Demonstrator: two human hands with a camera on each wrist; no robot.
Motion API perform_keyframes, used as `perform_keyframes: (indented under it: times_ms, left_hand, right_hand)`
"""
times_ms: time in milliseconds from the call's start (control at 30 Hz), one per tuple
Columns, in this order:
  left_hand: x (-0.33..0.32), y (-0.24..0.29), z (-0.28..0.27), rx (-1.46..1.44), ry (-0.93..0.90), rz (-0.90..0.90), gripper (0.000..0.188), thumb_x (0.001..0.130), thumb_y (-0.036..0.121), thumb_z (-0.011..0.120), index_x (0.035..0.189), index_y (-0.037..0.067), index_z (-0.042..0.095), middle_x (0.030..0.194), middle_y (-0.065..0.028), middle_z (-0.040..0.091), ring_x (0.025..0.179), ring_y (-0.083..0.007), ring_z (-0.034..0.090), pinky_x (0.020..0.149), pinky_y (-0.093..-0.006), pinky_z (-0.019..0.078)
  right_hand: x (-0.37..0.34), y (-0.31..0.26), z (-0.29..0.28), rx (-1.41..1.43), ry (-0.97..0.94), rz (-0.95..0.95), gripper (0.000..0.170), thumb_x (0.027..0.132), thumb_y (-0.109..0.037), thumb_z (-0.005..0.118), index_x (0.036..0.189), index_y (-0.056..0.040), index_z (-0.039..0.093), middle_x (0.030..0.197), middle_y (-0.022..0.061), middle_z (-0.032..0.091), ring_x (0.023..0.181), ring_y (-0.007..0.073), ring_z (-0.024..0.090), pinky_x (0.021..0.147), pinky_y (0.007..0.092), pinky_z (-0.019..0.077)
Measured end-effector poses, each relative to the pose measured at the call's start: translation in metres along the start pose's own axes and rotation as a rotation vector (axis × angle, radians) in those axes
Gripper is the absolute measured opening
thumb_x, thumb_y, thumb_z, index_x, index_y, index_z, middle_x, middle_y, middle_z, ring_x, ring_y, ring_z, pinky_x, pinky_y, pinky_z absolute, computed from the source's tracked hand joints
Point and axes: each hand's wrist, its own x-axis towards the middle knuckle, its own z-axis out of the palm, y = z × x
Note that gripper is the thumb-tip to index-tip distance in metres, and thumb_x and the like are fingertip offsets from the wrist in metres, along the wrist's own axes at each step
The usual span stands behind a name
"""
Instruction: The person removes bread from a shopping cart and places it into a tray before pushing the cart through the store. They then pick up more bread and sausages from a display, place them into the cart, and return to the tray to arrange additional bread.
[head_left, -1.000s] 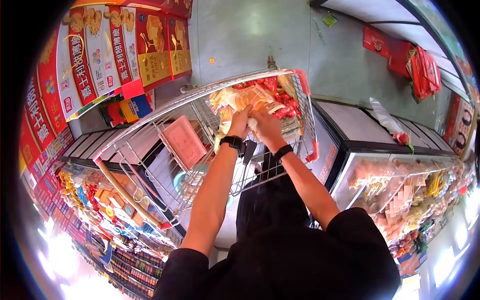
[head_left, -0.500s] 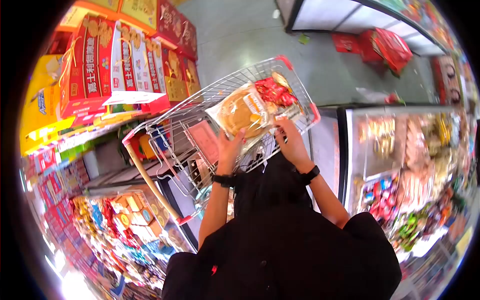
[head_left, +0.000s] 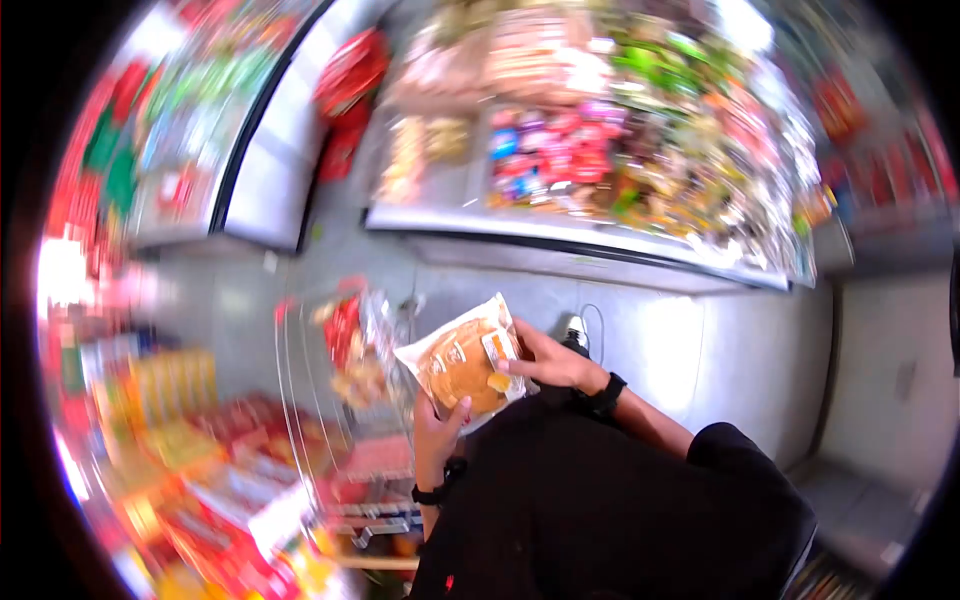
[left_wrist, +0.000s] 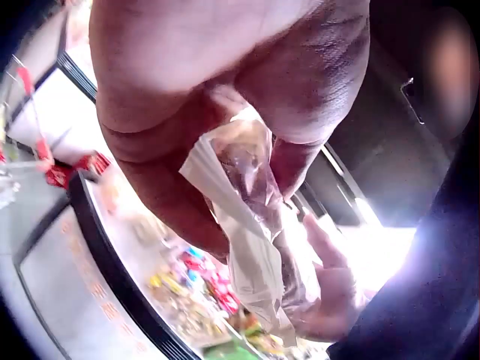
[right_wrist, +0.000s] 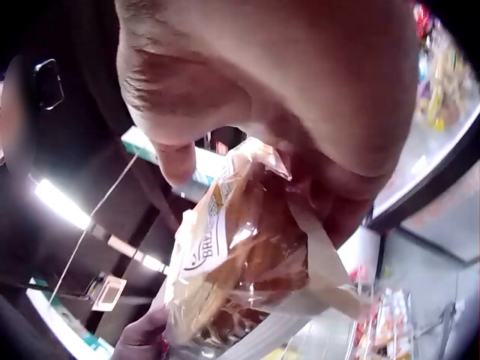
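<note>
A packaged loaf of bread [head_left: 462, 365], brown and rounded in a clear and white bag, is held between both hands in front of the body. My left hand [head_left: 436, 432] grips its lower left edge, thumb on the near face. At the opposite edge my right hand [head_left: 552, 360] pinches the bag, its thumb lying across the label. In the left wrist view the bag's white edge [left_wrist: 244, 247] runs down between thumb and fingers. The right wrist view shows brown bread [right_wrist: 259, 240] through clear film.
The shopping cart [head_left: 372, 457], blurred, stands to the left with a red packet [head_left: 343, 330] and other bags in it. A display case [head_left: 590, 262] full of packaged goods lies ahead. Red bags [head_left: 350, 85] sit on the floor beside another case [head_left: 262, 140]. Stacked boxes [head_left: 215, 520] are at lower left.
The bread has come up out of the cart in both hands. The view has swung right, so the cart now lies at the left and the display case ahead.
</note>
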Motion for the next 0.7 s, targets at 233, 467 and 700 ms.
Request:
perform_keyframes:
  times_ms: [233,467,700]
  left_hand:
    - [0.047,0.097,0.25,0.314,-0.675,0.023,0.05,0.084,0.02,0.072,0.121,-0.003,0.048,0.107,-0.012,0.063,0.087,-0.0165,0.062,0.077,-0.0297,0.0512]
    - [0.002,0.076,0.557,0.337,-1.071,0.148,0.045,0.084,0.015,0.072,0.12,-0.001,0.049,0.105,-0.0112,0.063,0.097,-0.0149,0.061,0.08,-0.029,0.0507]
    - [-0.046,0.035,0.755,0.374,-1.455,0.107,0.056,0.085,0.023,0.072,0.127,-0.004,0.046,0.102,-0.015,0.064,0.084,-0.0178,0.064,0.074,-0.0299,0.0517]
  right_hand:
    - [-0.229,-0.03,-0.122,0.334,0.627,-0.338,0.06,0.092,-0.009,0.064,0.142,-0.0015,0.032,0.131,0.0073,0.052,0.12,0.0147,0.05,0.101,0.0316,0.0418]
    - [-0.437,-0.001,-0.224,0.383,1.339,-0.365,0.056,0.094,-0.016,0.062,0.14,-0.0003,0.035,0.13,0.0113,0.053,0.113,0.0157,0.053,0.093,0.0319,0.0466]
    - [-0.56,0.023,-0.274,0.465,1.782,-0.498,0.048,0.096,-0.022,0.059,0.135,0.0003,0.04,0.125,0.0097,0.056,0.103,0.0152,0.058,0.08,0.0283,0.0508]
